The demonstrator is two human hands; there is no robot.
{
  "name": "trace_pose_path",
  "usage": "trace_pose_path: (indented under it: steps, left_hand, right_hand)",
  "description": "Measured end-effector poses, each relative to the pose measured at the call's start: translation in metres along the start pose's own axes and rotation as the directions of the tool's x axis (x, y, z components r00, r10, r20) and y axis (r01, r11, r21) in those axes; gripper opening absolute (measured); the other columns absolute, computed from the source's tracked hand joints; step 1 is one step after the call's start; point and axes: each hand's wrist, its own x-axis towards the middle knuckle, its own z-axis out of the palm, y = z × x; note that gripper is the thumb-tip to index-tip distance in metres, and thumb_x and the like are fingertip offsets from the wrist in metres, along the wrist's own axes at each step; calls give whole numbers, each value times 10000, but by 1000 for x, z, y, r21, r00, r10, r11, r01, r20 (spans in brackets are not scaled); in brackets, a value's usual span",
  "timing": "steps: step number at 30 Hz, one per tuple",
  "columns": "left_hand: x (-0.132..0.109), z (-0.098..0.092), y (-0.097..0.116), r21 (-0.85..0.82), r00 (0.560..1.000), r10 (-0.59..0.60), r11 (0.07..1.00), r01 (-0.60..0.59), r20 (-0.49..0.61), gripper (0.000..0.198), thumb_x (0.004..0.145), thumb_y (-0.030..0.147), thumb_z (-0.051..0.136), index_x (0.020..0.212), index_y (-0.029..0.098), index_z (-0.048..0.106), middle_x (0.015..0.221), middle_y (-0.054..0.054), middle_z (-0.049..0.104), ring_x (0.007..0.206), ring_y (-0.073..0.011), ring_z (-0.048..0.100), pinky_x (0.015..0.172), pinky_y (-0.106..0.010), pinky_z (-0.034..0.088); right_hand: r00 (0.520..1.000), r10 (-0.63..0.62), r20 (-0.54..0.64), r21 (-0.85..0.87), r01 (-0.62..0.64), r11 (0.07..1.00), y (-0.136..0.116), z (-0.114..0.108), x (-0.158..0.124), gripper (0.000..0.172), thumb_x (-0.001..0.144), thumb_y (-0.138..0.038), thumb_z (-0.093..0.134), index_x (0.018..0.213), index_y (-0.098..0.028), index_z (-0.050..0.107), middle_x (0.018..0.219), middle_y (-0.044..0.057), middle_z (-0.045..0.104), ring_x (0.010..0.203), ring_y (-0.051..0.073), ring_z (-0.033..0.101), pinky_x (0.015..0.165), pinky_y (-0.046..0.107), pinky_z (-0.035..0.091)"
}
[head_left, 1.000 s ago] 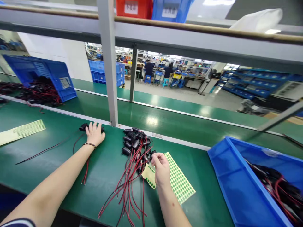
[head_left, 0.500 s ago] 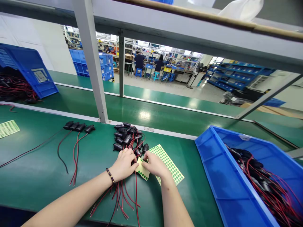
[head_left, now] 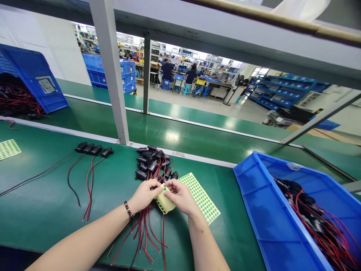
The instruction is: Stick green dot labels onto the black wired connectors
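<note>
Between my two hands is a small torn piece of sticker sheet [head_left: 166, 203], pale yellow with green dots along its edges. My left hand [head_left: 147, 194], with a beaded bracelet at the wrist, pinches its left upper edge. The fingers of my right hand [head_left: 180, 196] are closed on its upper right side. Just beyond my hands lies a pile of black cylindrical parts [head_left: 152, 163] with red and black wires [head_left: 145, 233] running toward me under the piece. A larger sheet of green dot stickers [head_left: 201, 195] lies flat, partly behind my right hand.
On the right stands a blue bin [head_left: 249, 203] holding more wired black parts. Several black parts [head_left: 93, 149] lie in a row at left, near another sticker sheet [head_left: 9, 148]. A tilted blue bin [head_left: 47, 84] stands far left. A grey post [head_left: 111, 75] rises behind the table.
Both hands have drawn closer together around the small sticker piece, which is now turned and lifted slightly, showing more of its blank area. The left hand has joined in pinching it.
</note>
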Motion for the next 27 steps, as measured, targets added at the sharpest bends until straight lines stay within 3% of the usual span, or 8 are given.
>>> trace_pose_path:
  steps: [4, 9, 18, 27]
  left_hand:
    - [1, -1, -1, -95, 999, -50, 994, 49, -12, 295, 781, 346, 499, 589, 128, 546, 572, 31, 458, 559, -94, 390, 537, -206, 301]
    - [1, -2, 0, -22, 999, 37, 999, -38, -23, 319, 804, 333, 485, 567, 131, 556, 609, 16, 489, 611, -102, 416, 580, -207, 317]
    - [2, 0, -4, 57, 999, 37, 998, -35, -31, 321, 812, 314, 473, 587, 129, 608, 593, 19, 477, 590, -98, 420, 560, -205, 313]
    - [3, 1, -5, 91, 999, 23, 996, -19, -45, 295, 785, 262, 479, 535, 131, 567, 572, 30, 464, 566, -88, 413, 547, -202, 309]
  right_hand:
    - [978, -137, -158, -196, 105, 975, 1, 9, 2, 124, 753, -175, 533, 821, -211, 630, 745, 5, 607, 653, 129, 530, 623, 258, 412]
    - [944, -283, -172, -325, 217, 920, 3, 10, 3, 134, 766, -139, 521, 784, -210, 633, 753, 14, 568, 709, 138, 524, 659, 270, 414]
    - [948, -288, -135, -459, 198, 866, -1, 9, 1, 84, 750, -128, 534, 712, -199, 556, 781, 12, 507, 779, 153, 499, 722, 295, 399]
    - [962, -253, -99, -453, 183, 872, 1, 7, 3, 78, 758, -131, 524, 719, -199, 527, 839, 18, 481, 811, 152, 489, 750, 299, 404]
